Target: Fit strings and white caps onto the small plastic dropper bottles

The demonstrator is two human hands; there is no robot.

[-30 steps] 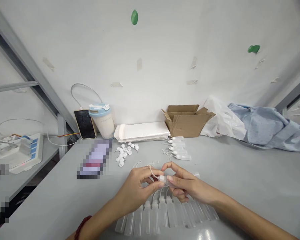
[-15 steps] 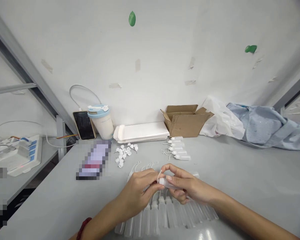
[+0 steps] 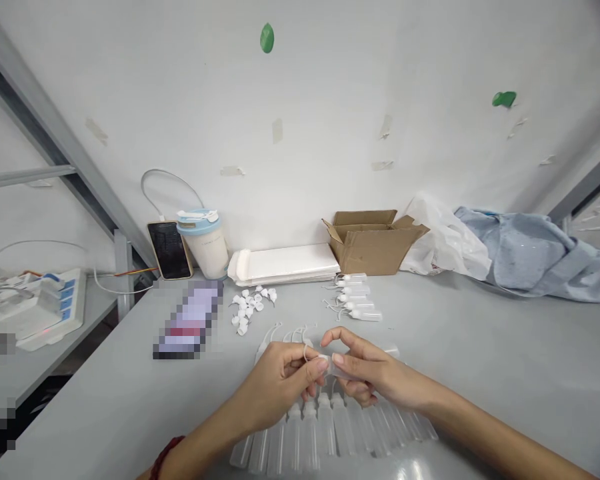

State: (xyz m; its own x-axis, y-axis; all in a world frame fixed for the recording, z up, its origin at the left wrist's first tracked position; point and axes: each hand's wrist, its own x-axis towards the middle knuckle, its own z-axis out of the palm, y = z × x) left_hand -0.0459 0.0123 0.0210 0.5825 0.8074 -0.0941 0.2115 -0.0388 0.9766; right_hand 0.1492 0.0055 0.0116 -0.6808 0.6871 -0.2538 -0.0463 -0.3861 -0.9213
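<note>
Between my two hands lies a small translucent plastic bottle (image 3: 334,367) with a white cap, tilted nearly level. My left hand (image 3: 285,380) pinches the white cap between thumb and fingers, and a thin white strap loops up beside it. Around the bottle's body my right hand (image 3: 367,365) is closed, its index finger raised off the bottle. Beneath both hands a row of similar clear bottles (image 3: 310,440) lies on the grey table, partly covered by the hands. Some white straps stick up behind my left hand.
Several white caps (image 3: 250,307) lie loose left of centre. A few capped bottles (image 3: 363,305) rest before an open cardboard box (image 3: 375,250). Flat white packages (image 3: 287,263), a blue-lidded cup (image 3: 207,247), a phone (image 3: 170,250), a plastic bag (image 3: 443,240) and blue cloth (image 3: 530,250) line the back.
My left thumb and fingers have shifted onto the cap, now covering much of it. The strap has swung left, away from my right index finger. My right hand keeps its grip.
</note>
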